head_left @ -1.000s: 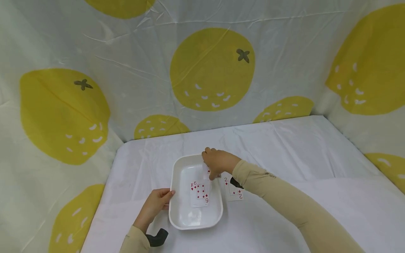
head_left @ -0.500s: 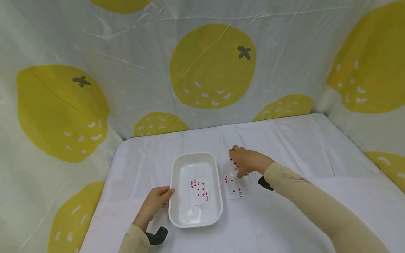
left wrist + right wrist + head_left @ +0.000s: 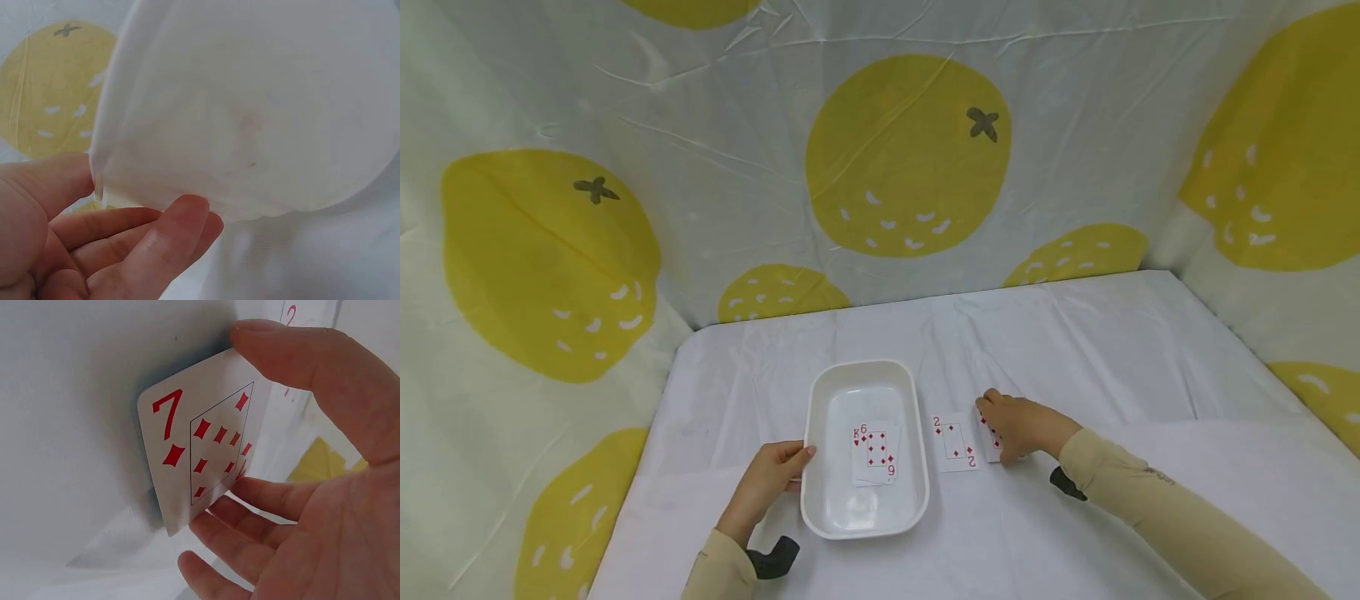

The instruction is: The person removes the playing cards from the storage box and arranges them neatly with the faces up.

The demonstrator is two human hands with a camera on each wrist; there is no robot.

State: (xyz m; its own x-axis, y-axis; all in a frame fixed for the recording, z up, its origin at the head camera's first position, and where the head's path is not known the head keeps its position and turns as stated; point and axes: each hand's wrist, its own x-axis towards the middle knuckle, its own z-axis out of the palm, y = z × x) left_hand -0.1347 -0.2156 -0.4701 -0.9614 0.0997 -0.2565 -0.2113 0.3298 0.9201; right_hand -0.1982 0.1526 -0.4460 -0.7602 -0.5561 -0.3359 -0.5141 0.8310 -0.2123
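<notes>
My left hand grips the left rim of a white tray, thumb on the rim; the left wrist view has the tray's pale underside with my fingers against it. In the tray lies a six of diamonds over another card whose K corner peeks out. My right hand holds a playing card by its edges between thumb and fingers, right of the tray. In the right wrist view that card is a seven of diamonds, close over the cloth. A two of diamonds lies face up between tray and right hand.
A white cloth covers the table. Behind and at both sides hang white curtains printed with large yellow lemons. Dark wrist straps show below the sleeves.
My right hand has carried the seven of diamonds from over the tray's right rim to the right, then toward me, beside the two of diamonds. My left hand has stayed on the tray.
</notes>
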